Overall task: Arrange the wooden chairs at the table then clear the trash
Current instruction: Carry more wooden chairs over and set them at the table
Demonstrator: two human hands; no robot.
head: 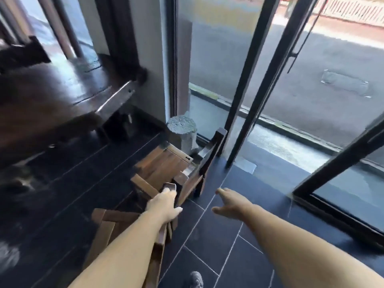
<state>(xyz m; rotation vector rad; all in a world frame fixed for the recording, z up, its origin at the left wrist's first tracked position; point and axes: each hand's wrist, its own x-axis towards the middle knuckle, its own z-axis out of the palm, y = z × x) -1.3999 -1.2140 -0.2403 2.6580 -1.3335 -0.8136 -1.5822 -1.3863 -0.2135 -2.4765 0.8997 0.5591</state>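
Observation:
Two wooden slatted chairs stand on the dark tiled floor. The near chair (108,227) is right below me, and my left hand (164,206) grips the top of its backrest. The far chair (166,165) sits just beyond it, its back towards the glass door. My right hand (230,202) hovers empty over the floor to the right of the chairs, fingers spread. The dark wooden table (62,90) fills the upper left. The image is blurred by motion.
A grey stone stump (182,129) stands by the wall behind the far chair. A glass door with black frames (255,80) is open on the right, street outside. My shoe (195,279) shows at the bottom.

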